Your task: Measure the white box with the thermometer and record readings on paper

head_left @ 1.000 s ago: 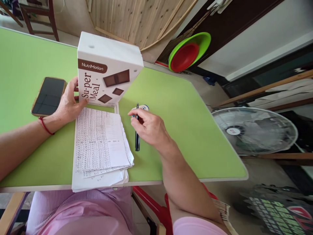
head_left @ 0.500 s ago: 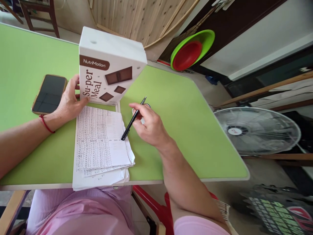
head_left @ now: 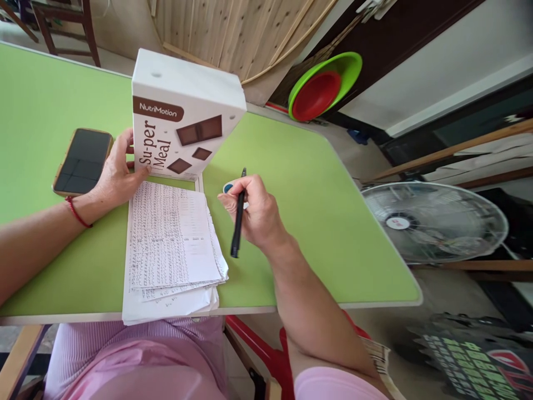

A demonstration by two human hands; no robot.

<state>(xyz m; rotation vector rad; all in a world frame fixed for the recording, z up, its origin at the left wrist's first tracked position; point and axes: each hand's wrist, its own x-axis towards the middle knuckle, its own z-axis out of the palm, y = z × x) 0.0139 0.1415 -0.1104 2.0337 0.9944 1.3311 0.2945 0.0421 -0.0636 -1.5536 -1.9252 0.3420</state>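
Observation:
A white NutriMotion box (head_left: 150,72) stands upright on the green table. My left hand (head_left: 116,169) grips its lower left corner, thumb on the printed front and fingers at the side. Between the fingers of my right hand (head_left: 260,214) is a black pen (head_left: 237,228), slanting down over the table to the right of the papers. A small round item with a blue face and pale rim (head_left: 227,188) shows at my right fingertips; its kind is unclear. Beneath the box lies a stack of papers (head_left: 166,239) covered in rows of handwriting, untouched by the pen.
A smartphone (head_left: 83,161) with a dark screen lies left of my left hand. The green table (head_left: 333,244) ends at a pale edge in front of my lap. Beyond its right side stand a fan (head_left: 437,222) and green and red basins (head_left: 320,89).
The pen has swung to a steeper angle, its lower end moving right, off the papers. The round item now shows its blue face. My left hand and the box keep their place.

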